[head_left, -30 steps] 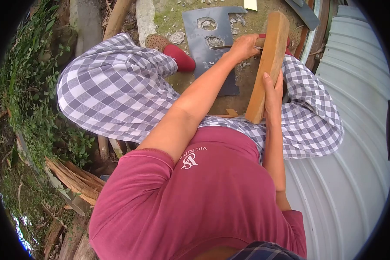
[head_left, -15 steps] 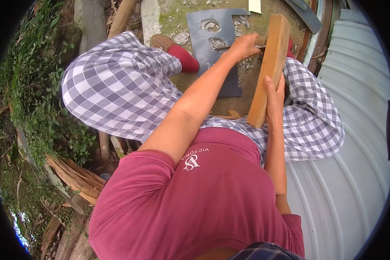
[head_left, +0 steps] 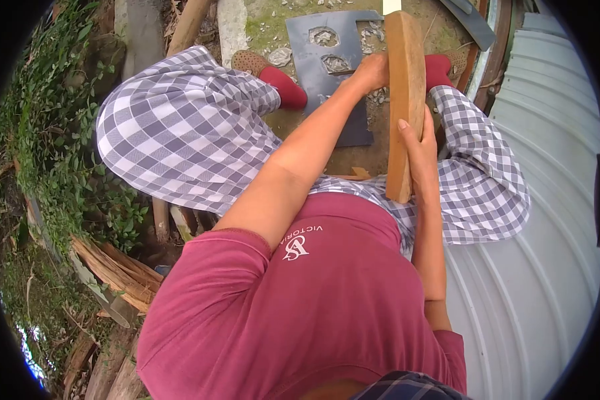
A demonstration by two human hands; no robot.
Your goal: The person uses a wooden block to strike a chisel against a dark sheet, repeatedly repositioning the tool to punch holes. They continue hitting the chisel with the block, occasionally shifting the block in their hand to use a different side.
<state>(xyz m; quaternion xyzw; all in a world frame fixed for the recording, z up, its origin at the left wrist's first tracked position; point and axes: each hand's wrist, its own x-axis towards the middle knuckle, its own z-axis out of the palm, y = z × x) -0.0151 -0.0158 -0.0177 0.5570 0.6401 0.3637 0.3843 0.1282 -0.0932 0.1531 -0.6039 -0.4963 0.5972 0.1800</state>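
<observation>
My right hand (head_left: 420, 143) is closed round the lower part of an orange-brown wooden block (head_left: 405, 87), its thumb lying on the front face. The block stands lengthwise between my knees, its near end by my lap. My left hand (head_left: 375, 70) is curled at the far left side of the block. Its fingertips and whatever they hold are hidden behind the wood. Under that hand lies a dark grey flat sheet (head_left: 307, 50) with cut-out holes, through which pale rubble shows.
Stone chips (head_left: 280, 57) lie about the mossy ground near my feet. A corrugated metal sheet (head_left: 540, 153) runs along the right. Plants (head_left: 73, 140) and split wood (head_left: 117, 273) are on the left. Another grey strip (head_left: 470, 23) sits at upper right.
The block has swung left at its top and now stands straighter, covering my left fingers. A thin object seen at those fingers before is now hidden. My right hand keeps its hold.
</observation>
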